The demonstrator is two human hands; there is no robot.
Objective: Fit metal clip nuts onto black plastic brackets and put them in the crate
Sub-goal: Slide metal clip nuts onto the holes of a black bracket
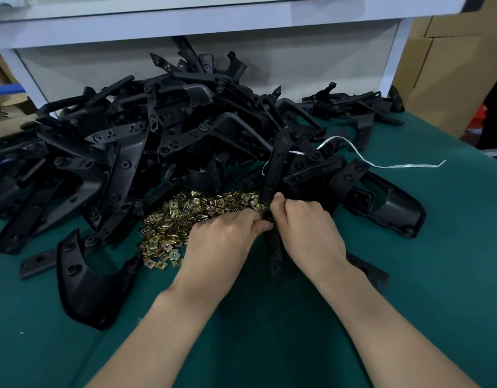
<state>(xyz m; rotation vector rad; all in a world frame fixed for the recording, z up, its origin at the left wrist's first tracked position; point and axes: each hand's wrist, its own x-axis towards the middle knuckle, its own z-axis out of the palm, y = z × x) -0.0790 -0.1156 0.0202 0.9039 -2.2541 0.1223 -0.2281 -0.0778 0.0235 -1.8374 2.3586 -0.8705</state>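
Head view: right hand curls round a long black bracket, tilted up over the table middle, just beside the clip nuts pile. Left hand pinches the same strip; any nut under its fingers is hidden. Judgement: brace firmly, square nut to hole, push fully home. Crate not in view.

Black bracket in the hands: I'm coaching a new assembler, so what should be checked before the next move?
1. Grip on long black plastic bracket by left hand and right hand: ok.
2. Clip nut seated on it: cannot tell, fingers hide the spot.
3. Supply: pile of brass-coloured metal clip nuts beside left hand: ok.
4. Crate in view for drop-off: not ok, none visible.
5. Snag check: thin white string clear of the bracket: cannot tell, it crosses near its upper end.
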